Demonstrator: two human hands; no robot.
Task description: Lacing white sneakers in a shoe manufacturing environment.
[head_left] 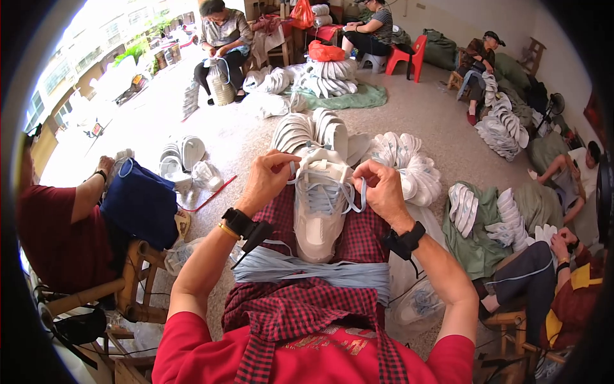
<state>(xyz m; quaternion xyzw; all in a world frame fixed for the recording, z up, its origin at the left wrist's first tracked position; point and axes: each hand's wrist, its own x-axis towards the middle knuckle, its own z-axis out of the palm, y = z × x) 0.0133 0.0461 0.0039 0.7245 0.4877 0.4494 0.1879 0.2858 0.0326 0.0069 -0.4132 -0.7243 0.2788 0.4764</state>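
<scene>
A white sneaker point(314, 221) rests on my lap, toe toward me, over a red-and-black checked apron point(281, 221). Pale blue shoelace point(323, 197) crosses its tongue through the eyelets. At the shoe's left edge my left hand point(267, 181) pinches one stretch of the lace near the collar. On the opposite side, thumb and fingers of my right hand point(385, 191) are closed on another stretch, with a loop hanging below them. Closer to me, a bundle of loose light blue laces point(307, 270) lies across my thighs.
Stacked white shoes point(295, 132) stand just beyond my knees, with another fanned pile point(409, 163) to their right. Shoes lie on a green cloth point(473, 243) farther right. Several people sit around; one with a dark blue bag point(139, 201) is close on my left.
</scene>
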